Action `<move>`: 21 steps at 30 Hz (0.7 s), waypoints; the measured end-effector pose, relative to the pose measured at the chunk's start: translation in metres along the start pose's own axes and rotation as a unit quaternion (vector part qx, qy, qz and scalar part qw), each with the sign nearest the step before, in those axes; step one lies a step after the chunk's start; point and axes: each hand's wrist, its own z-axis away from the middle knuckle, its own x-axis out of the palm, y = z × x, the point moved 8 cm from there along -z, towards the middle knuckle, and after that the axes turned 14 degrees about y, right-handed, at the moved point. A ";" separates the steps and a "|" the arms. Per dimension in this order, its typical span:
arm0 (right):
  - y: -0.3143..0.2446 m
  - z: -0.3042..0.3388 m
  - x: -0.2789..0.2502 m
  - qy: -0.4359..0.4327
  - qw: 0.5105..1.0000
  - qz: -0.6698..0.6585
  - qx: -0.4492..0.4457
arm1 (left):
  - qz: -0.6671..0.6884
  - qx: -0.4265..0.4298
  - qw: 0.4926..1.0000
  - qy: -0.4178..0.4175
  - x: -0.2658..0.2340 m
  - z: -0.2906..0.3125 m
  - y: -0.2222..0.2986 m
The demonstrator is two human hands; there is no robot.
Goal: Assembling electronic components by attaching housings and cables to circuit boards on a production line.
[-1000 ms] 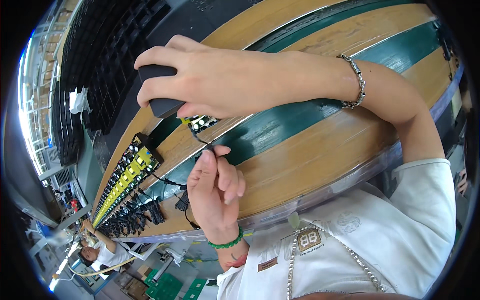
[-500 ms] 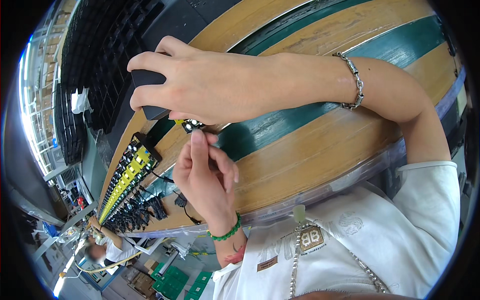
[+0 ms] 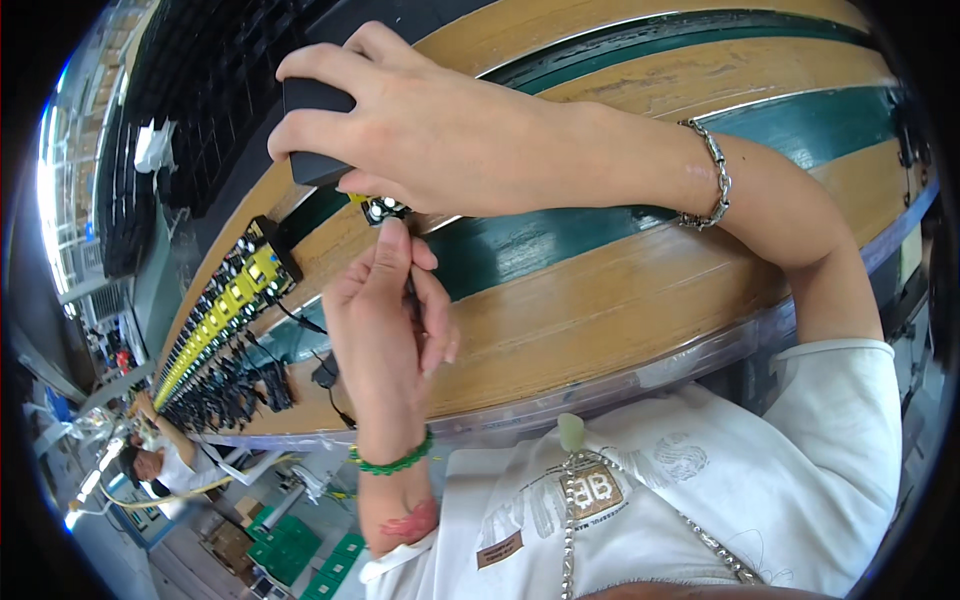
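Left hand pinches a cable nearer the circuit board than before; right hand grips black case.

The case is plain black; the board shows yellow, white and black parts, and the row of boards repeats yellow blocks beside black cables. The bench is striped in tan and dark green; the trays are black with a grid pattern. The shirt is white with grey prints, the pendant pale green, the chain bracelet silver, the bead bracelet green.
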 end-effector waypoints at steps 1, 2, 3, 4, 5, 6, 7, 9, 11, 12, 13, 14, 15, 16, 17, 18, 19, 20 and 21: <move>0.001 -0.001 0.002 0.006 1.000 -0.006 -0.001 | -0.027 0.008 1.000 -0.002 -0.001 -0.001 0.004; 0.002 -0.002 0.004 0.012 1.000 -0.010 0.001 | -0.055 0.014 0.998 -0.006 -0.003 -0.003 0.007; 0.003 -0.002 0.005 0.017 1.000 -0.013 0.002 | -0.083 0.021 0.996 -0.012 -0.004 -0.004 0.009; 0.002 -0.002 0.005 0.022 1.000 -0.015 0.003 | -0.110 0.028 0.993 -0.018 -0.004 -0.004 0.008; -0.001 -0.004 0.005 0.016 1.000 -0.022 -0.006 | -0.099 0.028 0.995 -0.013 -0.005 -0.001 0.005; 0.001 -0.004 0.003 0.010 0.999 -0.044 0.026 | -0.079 0.022 0.997 0.004 -0.006 0.002 0.001; 0.006 -0.007 -0.001 0.005 0.997 -0.060 0.055 | -0.059 0.020 0.998 0.016 -0.004 0.003 -0.002; 0.018 -0.010 -0.008 -0.006 0.990 -0.090 0.112 | -0.018 0.017 0.999 0.039 -0.004 0.004 -0.005; 0.009 -0.013 -0.011 -0.072 0.991 -0.075 0.086 | 0.009 0.016 0.999 0.030 -0.004 0.005 -0.007; 0.002 -0.012 -0.011 -0.131 0.987 -0.061 0.071 | 0.024 0.013 0.999 0.023 -0.004 0.006 -0.009; -0.004 -0.009 -0.009 -0.190 0.979 -0.045 0.056 | 0.038 0.009 0.999 0.015 -0.004 0.007 -0.011; -0.008 -0.005 -0.006 -0.248 0.967 -0.029 0.040 | 0.052 0.005 0.999 0.008 -0.004 0.007 -0.013; -0.012 -0.006 -0.008 -0.252 0.967 -0.027 0.032 | 0.062 0.007 0.998 0.007 -0.006 0.006 -0.013; -0.011 -0.006 -0.008 -0.262 0.963 -0.030 0.054 | 0.070 0.004 0.998 -0.008 -0.005 0.006 -0.013; -0.010 -0.004 -0.008 -0.271 0.959 -0.033 0.075 | 0.077 0.001 0.997 -0.022 -0.005 0.005 -0.014; -0.009 -0.002 -0.006 -0.281 0.954 -0.036 0.097 | 0.085 -0.003 0.996 -0.037 -0.004 0.005 -0.015; -0.008 -0.001 -0.004 -0.290 0.949 -0.039 0.119 | 0.092 -0.006 0.994 -0.051 -0.004 0.005 -0.015; -0.009 -0.001 -0.002 -0.296 0.948 -0.036 0.114 | 0.100 -0.007 0.994 -0.052 -0.004 0.003 -0.015; -0.010 -0.003 -0.002 -0.287 0.952 -0.029 0.105 | 0.100 -0.005 0.994 -0.055 -0.004 0.003 -0.015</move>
